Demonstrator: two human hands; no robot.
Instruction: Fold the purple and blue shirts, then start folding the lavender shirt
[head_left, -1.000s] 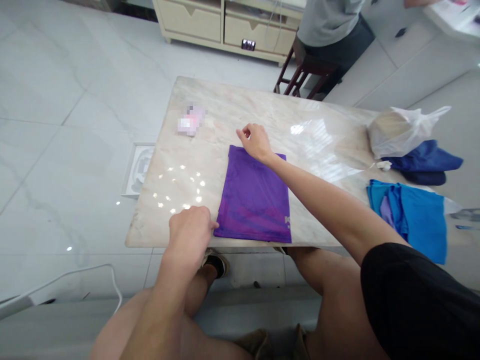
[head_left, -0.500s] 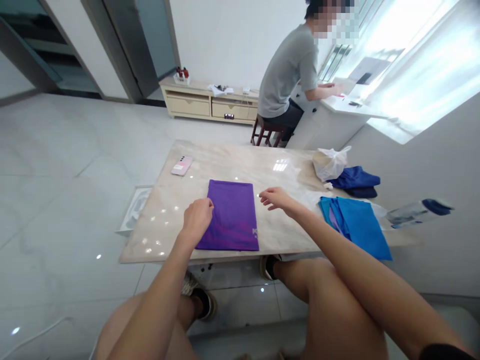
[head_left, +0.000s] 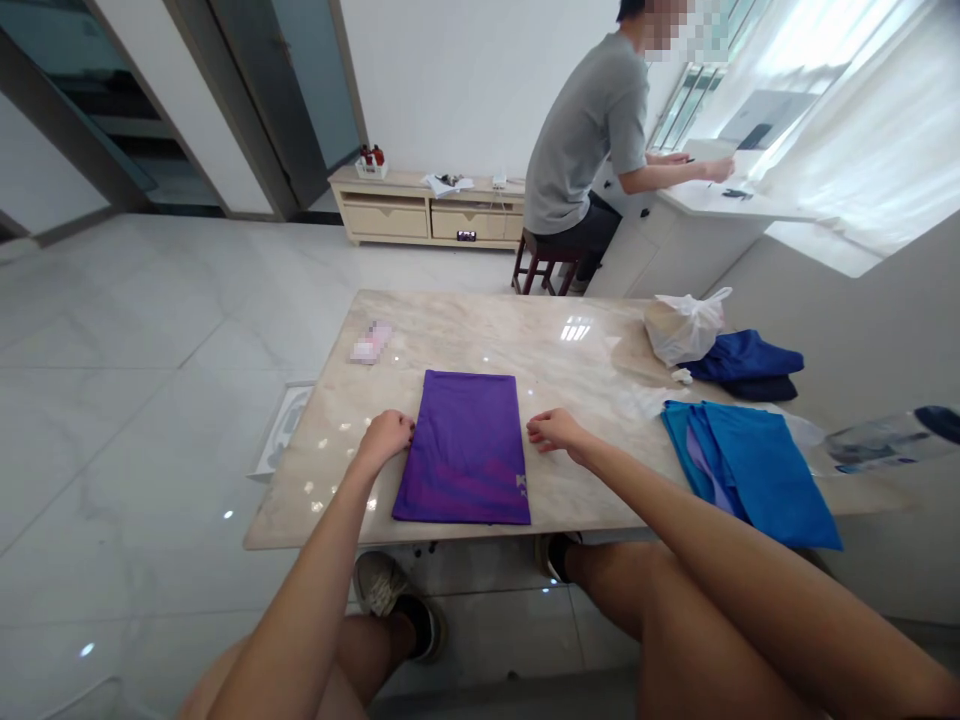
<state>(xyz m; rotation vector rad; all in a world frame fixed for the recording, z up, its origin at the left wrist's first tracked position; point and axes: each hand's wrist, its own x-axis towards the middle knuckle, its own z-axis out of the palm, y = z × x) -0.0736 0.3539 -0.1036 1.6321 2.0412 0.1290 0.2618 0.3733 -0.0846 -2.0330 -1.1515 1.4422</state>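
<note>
Our left hand [head_left: 386, 435] curls, grip unclear; right hand [head_left: 559, 430] loosely open; uneven tug may wrinkle purple cloth [head_left: 466, 440]

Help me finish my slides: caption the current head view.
The left hand and right hand flank a purple cloth lying flat on a marble-look table, with blue cloth farther right.

On the table [head_left: 592, 385], the cloth [head_left: 469, 440] lies left of the garment pile [head_left: 772, 470] and bag [head_left: 682, 328].
</note>
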